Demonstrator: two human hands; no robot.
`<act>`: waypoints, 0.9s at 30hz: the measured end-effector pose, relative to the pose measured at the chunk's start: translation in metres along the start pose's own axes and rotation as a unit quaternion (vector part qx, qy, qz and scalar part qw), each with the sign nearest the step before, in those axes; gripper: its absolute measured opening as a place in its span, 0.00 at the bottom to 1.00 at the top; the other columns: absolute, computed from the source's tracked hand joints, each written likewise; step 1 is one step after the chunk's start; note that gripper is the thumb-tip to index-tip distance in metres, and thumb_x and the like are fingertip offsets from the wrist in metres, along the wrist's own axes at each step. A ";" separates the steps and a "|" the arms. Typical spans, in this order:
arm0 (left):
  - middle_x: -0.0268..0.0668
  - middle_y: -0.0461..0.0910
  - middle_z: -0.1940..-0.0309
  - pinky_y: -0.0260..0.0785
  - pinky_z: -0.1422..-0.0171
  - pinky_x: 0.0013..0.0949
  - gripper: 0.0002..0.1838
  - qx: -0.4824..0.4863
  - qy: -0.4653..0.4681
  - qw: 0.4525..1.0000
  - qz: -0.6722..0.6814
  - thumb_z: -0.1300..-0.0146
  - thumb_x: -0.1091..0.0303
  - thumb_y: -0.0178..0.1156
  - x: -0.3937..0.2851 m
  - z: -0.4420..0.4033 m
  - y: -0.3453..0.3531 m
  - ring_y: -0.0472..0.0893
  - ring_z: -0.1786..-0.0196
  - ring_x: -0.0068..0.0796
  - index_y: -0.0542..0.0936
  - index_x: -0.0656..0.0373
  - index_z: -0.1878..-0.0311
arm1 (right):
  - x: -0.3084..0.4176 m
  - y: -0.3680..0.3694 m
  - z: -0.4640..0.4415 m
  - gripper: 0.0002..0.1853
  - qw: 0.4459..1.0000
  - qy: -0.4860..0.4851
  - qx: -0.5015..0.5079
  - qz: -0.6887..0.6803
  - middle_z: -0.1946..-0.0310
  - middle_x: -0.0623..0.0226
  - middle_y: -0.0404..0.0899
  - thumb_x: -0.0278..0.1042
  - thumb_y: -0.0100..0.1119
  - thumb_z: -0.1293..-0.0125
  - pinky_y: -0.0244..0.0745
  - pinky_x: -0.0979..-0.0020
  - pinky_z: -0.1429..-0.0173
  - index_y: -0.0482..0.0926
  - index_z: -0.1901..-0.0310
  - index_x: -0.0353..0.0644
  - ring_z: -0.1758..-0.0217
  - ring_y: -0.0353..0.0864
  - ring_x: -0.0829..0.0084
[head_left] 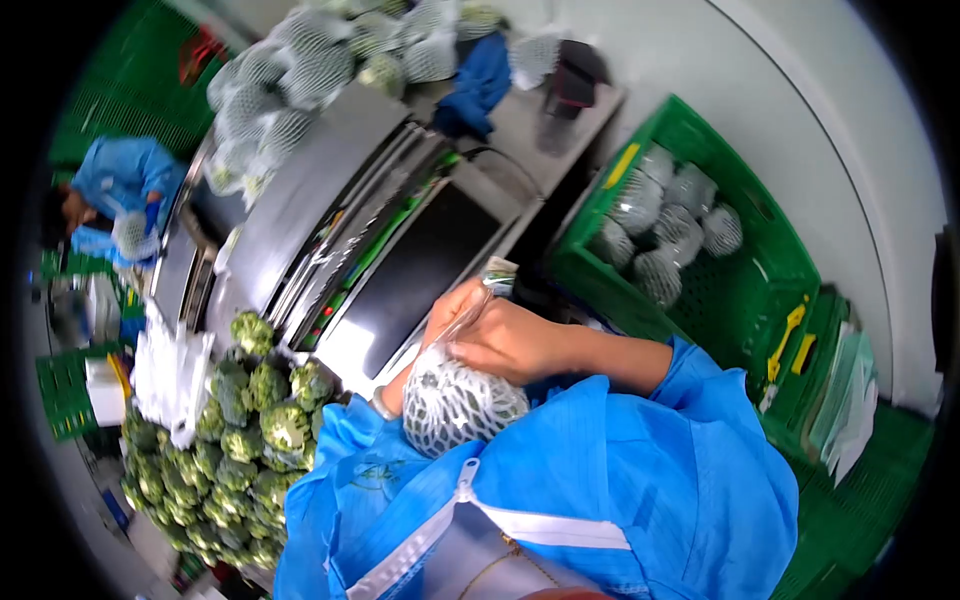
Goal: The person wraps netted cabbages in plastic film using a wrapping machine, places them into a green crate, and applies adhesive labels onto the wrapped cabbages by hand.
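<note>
1. Held up in front of the chest: a clear bag around a round head in white foam net, close to the blue jacket.
2. Clamped on the gathered neck of the bag: fingers of the right hand, curled together.
3. Partly hidden behind it, at the same neck: the left hand; cannot tell how tightly its fingers close.
4. Just above the hands: a small printed piece, marks too small to read.
5. On the jacket front: a green emblem, too blurred to read.
6. To the right: a green crate with a yellow label, writing illegible, and several netted heads inside.
7. Lower left: piled broccoli.
</note>
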State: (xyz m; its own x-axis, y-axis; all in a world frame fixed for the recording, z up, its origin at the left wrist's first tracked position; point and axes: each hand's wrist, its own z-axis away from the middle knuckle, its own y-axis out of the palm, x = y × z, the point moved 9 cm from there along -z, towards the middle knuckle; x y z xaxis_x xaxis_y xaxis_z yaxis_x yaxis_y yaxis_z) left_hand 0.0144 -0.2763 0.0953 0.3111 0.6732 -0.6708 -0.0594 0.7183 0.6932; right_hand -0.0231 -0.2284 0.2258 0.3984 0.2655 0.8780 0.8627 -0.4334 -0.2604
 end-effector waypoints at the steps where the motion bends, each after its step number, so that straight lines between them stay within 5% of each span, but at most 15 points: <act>1: 0.33 0.70 0.66 0.58 0.60 0.32 0.21 0.026 -0.045 0.998 0.028 0.26 0.47 0.47 0.011 -0.002 0.017 0.69 0.63 0.24 0.68 0.59 0.60 | 0.010 -0.014 0.013 0.12 0.996 -0.008 -0.020 0.084 0.70 0.65 0.79 0.38 0.57 0.32 0.73 0.68 0.67 0.81 0.66 0.37 0.69 0.77 0.62; 3: 0.35 0.69 0.60 0.58 0.55 0.35 0.23 0.065 -0.129 0.987 0.075 0.27 0.45 0.46 0.030 -0.001 0.046 0.69 0.58 0.27 0.66 0.58 0.55 | 0.027 -0.037 0.047 0.10 0.960 -0.002 -0.066 0.273 0.64 0.64 0.80 0.38 0.61 0.35 0.77 0.66 0.62 0.81 0.63 0.39 0.61 0.81 0.62; 6: 0.37 0.68 0.53 0.57 0.47 0.38 0.26 0.080 -0.206 0.969 0.107 0.28 0.41 0.44 0.044 -0.005 0.074 0.68 0.51 0.31 0.64 0.58 0.47 | 0.071 -0.092 0.071 0.11 0.934 -0.087 -0.193 0.288 0.61 0.59 0.84 0.36 0.65 0.38 0.79 0.66 0.59 0.83 0.59 0.38 0.57 0.84 0.61; 8: 0.39 0.67 0.47 0.57 0.42 0.41 0.30 0.074 -0.234 0.962 0.119 0.28 0.38 0.43 0.056 -0.015 0.090 0.67 0.46 0.34 0.62 0.57 0.43 | 0.018 -0.093 0.104 0.25 0.982 0.153 -0.080 -0.072 0.54 0.53 0.82 0.49 0.66 0.38 0.77 0.62 0.50 0.81 0.48 0.36 0.55 0.84 0.56; 10: 0.40 0.66 0.42 0.56 0.37 0.43 0.33 0.072 -0.255 0.956 0.123 0.29 0.36 0.42 0.067 -0.031 0.109 0.66 0.41 0.37 0.60 0.57 0.38 | 0.024 -0.116 0.137 0.31 0.989 0.075 -0.067 -0.112 0.47 0.53 0.81 0.55 0.64 0.37 0.74 0.61 0.44 0.77 0.41 0.37 0.47 0.81 0.53; 11: 0.41 0.65 0.40 0.56 0.34 0.44 0.35 0.067 -0.263 0.954 0.126 0.29 0.34 0.41 0.074 -0.040 0.119 0.66 0.38 0.38 0.60 0.56 0.35 | 0.027 -0.121 0.153 0.42 0.995 0.063 -0.049 -0.060 0.41 0.50 0.77 0.56 0.70 0.43 0.69 0.60 0.36 0.69 0.32 0.38 0.38 0.76 0.54; 18: 0.44 0.61 0.25 0.52 0.21 0.53 0.44 0.110 -0.263 0.948 0.141 0.30 0.31 0.41 0.107 -0.086 0.169 0.62 0.25 0.46 0.55 0.54 0.22 | -0.015 -0.190 0.281 0.49 0.908 0.265 -0.232 -0.228 0.32 0.54 0.68 0.47 0.76 0.50 0.61 0.61 0.27 0.63 0.29 0.38 0.31 0.70 0.59; 20: 0.45 0.64 0.27 0.54 0.22 0.49 0.40 -0.040 -0.255 0.966 -0.027 0.28 0.36 0.45 0.108 -0.120 0.193 0.65 0.26 0.43 0.57 0.55 0.24 | -0.006 -0.229 0.315 0.49 0.887 0.279 -0.357 -0.091 0.33 0.54 0.68 0.44 0.78 0.53 0.61 0.61 0.26 0.63 0.30 0.38 0.31 0.70 0.61; 24: 0.42 0.67 0.31 0.59 0.25 0.42 0.38 0.147 -0.195 0.952 -0.186 0.26 0.44 0.50 0.160 -0.204 0.252 0.69 0.31 0.34 0.58 0.62 0.25 | 0.013 -0.270 0.355 0.53 0.812 0.250 -0.480 0.219 0.34 0.53 0.68 0.40 0.81 0.58 0.62 0.61 0.27 0.62 0.30 0.39 0.31 0.69 0.62; 26: 0.43 0.62 0.27 0.53 0.22 0.42 0.36 0.232 -0.274 0.923 -0.137 0.24 0.44 0.46 0.206 -0.231 0.262 0.62 0.25 0.38 0.57 0.59 0.23 | -0.018 -0.301 0.403 0.54 0.810 0.309 -0.494 0.067 0.34 0.52 0.67 0.41 0.81 0.60 0.62 0.60 0.27 0.62 0.30 0.41 0.31 0.68 0.59; 27: 0.49 0.61 0.26 0.54 0.22 0.44 0.37 0.256 -0.078 0.845 -0.463 0.26 0.42 0.47 0.203 -0.264 0.250 0.62 0.25 0.45 0.61 0.60 0.25 | -0.031 -0.308 0.426 0.54 0.799 0.329 -0.503 0.019 0.34 0.52 0.66 0.41 0.81 0.60 0.62 0.60 0.27 0.62 0.30 0.41 0.31 0.68 0.58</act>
State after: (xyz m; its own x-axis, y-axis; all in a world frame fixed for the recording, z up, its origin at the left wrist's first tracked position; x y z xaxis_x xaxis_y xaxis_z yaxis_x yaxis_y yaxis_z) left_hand -0.1878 0.0866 0.0629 0.1232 -0.1948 -0.9731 0.6833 0.7277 -0.0592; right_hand -0.1683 0.2643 0.1079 -0.1159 -0.1313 0.9845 0.0363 -0.9911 -0.1279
